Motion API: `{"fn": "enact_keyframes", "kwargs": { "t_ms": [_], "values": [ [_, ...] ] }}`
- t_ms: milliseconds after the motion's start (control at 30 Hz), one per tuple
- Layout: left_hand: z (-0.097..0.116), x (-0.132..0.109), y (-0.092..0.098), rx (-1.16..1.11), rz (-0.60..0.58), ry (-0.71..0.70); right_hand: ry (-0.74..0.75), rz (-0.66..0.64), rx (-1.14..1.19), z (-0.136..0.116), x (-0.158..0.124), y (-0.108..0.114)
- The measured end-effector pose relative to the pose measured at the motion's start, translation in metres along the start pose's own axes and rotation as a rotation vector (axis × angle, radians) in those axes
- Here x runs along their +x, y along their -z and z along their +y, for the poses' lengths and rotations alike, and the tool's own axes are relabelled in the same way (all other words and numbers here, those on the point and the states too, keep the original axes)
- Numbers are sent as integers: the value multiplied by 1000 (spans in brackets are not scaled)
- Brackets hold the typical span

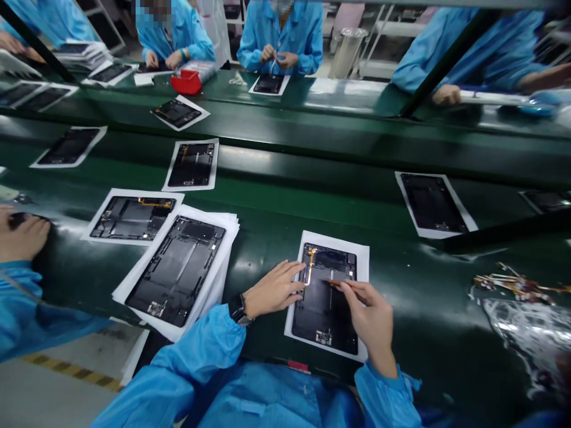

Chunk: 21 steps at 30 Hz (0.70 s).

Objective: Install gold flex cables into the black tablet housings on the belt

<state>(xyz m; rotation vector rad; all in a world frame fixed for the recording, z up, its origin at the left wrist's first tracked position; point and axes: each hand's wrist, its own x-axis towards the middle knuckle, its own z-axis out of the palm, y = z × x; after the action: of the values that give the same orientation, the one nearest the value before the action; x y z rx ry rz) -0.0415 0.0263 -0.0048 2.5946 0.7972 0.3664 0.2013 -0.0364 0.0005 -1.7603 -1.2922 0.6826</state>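
Note:
A black tablet housing [330,321] lies before me on a white sheet [363,255], its inner side facing up. An orange flex cable [311,264] runs along its upper left edge. My left hand [276,288] reaches in from the left with fingers stretched out, the fingertips at that edge beside the cable. Over the right half of the housing, my right hand [372,312] pinches a thin orange-brown piece [333,282] between thumb and fingers; whether it is a tool or a strip I cannot make out. Its tip points left over the housing's middle.
Left of me, a larger housing [178,273] lies on stacked white sheets, with another housing [134,217] behind it. More housings lie along the green bench [267,190]. Loose flex cables [513,282] and clear plastic [526,327] sit at right. Co-workers' hands [22,235] work nearby.

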Motion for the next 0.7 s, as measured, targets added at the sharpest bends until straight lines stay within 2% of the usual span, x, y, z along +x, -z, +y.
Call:
{"fn": "enact_keyframes", "kwargs": {
  "t_ms": [167,467,600,700],
  "values": [
    [12,4,5,182,-101,-13,-79,60,104,29,-17,11],
    [32,8,20,334,-206,-57,-50,132,230,43,-25,6],
    [32,14,38,326,-228,-46,-15,142,248,50,-29,5],
    [24,35,54,308,-170,27,-9,169,266,53,-31,3]
  ]
}}
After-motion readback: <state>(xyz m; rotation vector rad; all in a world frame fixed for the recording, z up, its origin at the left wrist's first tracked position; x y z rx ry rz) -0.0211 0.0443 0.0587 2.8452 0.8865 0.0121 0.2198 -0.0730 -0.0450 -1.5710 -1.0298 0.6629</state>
